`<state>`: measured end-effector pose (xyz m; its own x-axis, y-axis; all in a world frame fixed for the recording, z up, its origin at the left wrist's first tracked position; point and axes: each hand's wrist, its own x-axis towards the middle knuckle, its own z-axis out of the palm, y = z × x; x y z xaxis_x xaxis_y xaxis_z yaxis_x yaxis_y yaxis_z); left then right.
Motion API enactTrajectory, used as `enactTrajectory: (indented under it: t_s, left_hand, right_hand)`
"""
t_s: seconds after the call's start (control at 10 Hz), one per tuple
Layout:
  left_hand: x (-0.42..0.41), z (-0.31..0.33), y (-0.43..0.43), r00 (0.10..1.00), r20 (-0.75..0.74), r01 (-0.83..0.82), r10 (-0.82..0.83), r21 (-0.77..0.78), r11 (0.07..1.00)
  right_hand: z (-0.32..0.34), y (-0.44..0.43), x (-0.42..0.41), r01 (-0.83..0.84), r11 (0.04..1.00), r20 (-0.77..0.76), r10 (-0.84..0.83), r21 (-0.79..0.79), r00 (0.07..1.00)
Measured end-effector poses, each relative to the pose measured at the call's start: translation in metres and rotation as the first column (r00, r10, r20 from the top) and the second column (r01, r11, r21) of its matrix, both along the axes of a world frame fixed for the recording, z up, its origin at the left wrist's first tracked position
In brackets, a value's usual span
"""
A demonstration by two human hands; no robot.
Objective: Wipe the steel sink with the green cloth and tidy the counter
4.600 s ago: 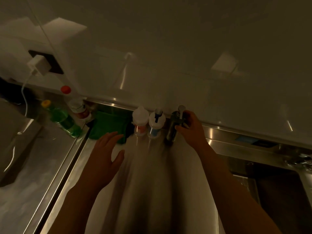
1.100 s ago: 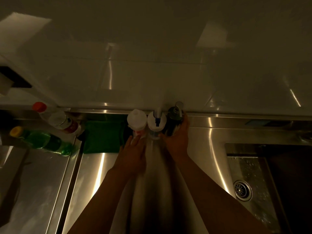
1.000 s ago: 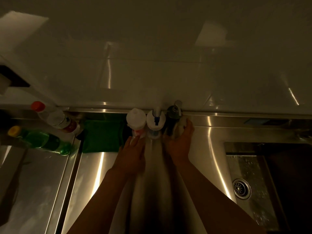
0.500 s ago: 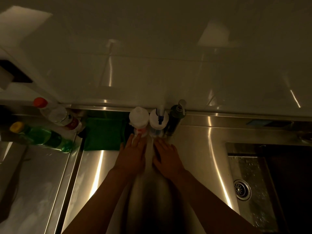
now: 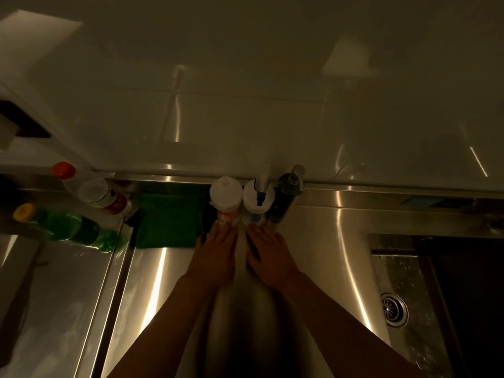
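A pale tiled wall (image 5: pixel 245 118) fills the upper half of a dim kitchen scene, rising just beyond the fingers. Below it runs a steel desk (image 5: pixel 321 241), on which a person's left hand (image 5: pixel 215 257) and right hand (image 5: pixel 268 257) lie side by side, palms down. The fingers of both are released, stretched out straight and grasping nothing. The steel sink (image 5: pixel 403 282) is sunk into the desk well to the right of the right fingers (image 5: pixel 256 236), its basin flecked with drops. The green cloth (image 5: pixel 169 219) lies folded flat against the back edge, just left of the left fingers (image 5: pixel 221 233) and apart from them. Further left, a green bottle (image 5: pixel 68 225) with a yellow cap and a clear bottle (image 5: pixel 95 192) with an orange cap stand on a neighbouring steel surface. Directly ahead of the fingertips, three containers stand in a row against the wall: a white-capped bottle (image 5: pixel 225 192) at the left fingertips, a spray bottle (image 5: pixel 259 197) with a blue nozzle at the right fingertips, and a dark pump dispenser (image 5: pixel 289 192) just right of them. Whether the fingertips touch the bottles cannot be told. The round drain (image 5: pixel 394 310) sits in the sink floor.
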<state>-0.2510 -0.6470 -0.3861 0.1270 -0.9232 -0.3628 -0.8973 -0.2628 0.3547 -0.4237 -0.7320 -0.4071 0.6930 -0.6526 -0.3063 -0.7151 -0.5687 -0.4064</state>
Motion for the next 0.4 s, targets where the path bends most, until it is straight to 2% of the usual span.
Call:
enactTrajectory:
  t_s: [0.2, 0.4]
  left_hand:
    - [-0.001, 0.004, 0.0, 1.0, -0.01, -0.014, 0.015, 0.015, 1.0]
    - [-0.003, 0.016, 0.013, 0.995, -0.079, -0.067, 0.064, -0.047, 0.997]
  right_hand:
    - [0.008, 0.003, -0.005, 0.023, 0.998, 0.031, -0.025, 0.055, 0.999]
    - [0.025, 0.019, -0.019, 0.135, 0.986, 0.157, -0.149, 0.096, 0.976]
